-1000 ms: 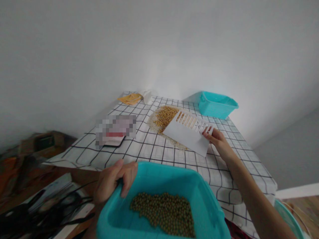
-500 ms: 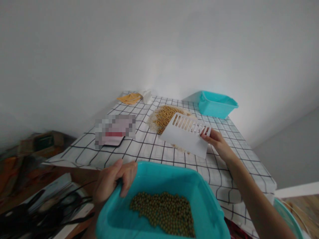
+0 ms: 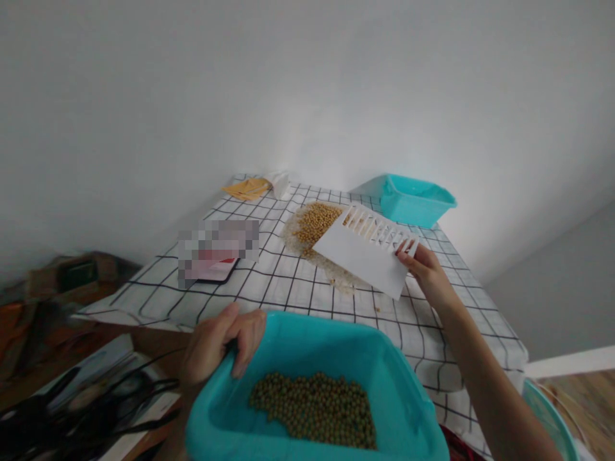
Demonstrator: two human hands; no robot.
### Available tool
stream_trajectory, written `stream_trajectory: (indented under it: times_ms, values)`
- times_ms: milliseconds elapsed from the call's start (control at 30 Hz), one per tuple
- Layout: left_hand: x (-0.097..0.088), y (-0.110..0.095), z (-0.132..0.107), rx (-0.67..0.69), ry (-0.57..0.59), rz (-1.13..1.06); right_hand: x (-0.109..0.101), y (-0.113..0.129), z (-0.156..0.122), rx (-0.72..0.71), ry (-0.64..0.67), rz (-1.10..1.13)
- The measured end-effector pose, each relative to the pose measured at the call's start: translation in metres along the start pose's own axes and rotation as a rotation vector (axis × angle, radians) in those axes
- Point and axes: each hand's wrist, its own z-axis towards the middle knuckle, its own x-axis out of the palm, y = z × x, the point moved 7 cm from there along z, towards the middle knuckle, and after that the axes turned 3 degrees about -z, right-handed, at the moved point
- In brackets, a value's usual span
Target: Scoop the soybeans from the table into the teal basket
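Observation:
My left hand (image 3: 218, 349) is closed on the near left rim of a teal plastic tub (image 3: 398, 397) that holds a layer of greenish beans (image 3: 314, 410). My right hand (image 3: 425, 269) grips one end of a white slotted plastic scraper (image 3: 360, 253), held tilted over a heap of yellow beans and pale grains (image 3: 314, 224) on the checked tablecloth (image 3: 288, 288). The scraper hides the heap's right side.
A second teal tub (image 3: 416, 202) stands at the table's far right corner. A blurred-out flat item (image 3: 216, 250) lies on the left of the cloth, yellow packets (image 3: 247, 187) at the far edge. Black cables (image 3: 86, 416) and clutter lie lower left. A white wall rises behind.
The scraper in my right hand has shifted slightly right and lifted, leaving scattered grains on the cloth. My left hand and the tub have stayed in place.

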Motion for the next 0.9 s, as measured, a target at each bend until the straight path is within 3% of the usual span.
stream_trajectory:
  times_ms: [133,300,433,533,700,900]
  values:
    - [0.022,0.009,0.002,0.002,0.053,0.059,-0.020,0.006,-0.012,0.001,-0.073,0.011]
    - [0.056,0.025,0.010,0.038,0.064,0.060,-0.063,-0.002,-0.042,0.066,-0.107,-0.085]
    - [0.067,0.032,0.014,0.046,-0.022,0.032,-0.095,-0.018,-0.065,0.137,-0.044,-0.169]
    - [0.070,0.031,0.012,0.041,-0.014,0.043,-0.108,-0.024,-0.073,0.165,0.015,-0.226]
    - [0.070,0.030,0.007,0.089,-0.006,0.038,-0.108,-0.022,-0.076,0.192,0.070,-0.280]
    - [0.071,0.031,-0.001,0.171,-0.051,0.074,-0.086,-0.009,-0.077,0.155,0.196,-0.244]
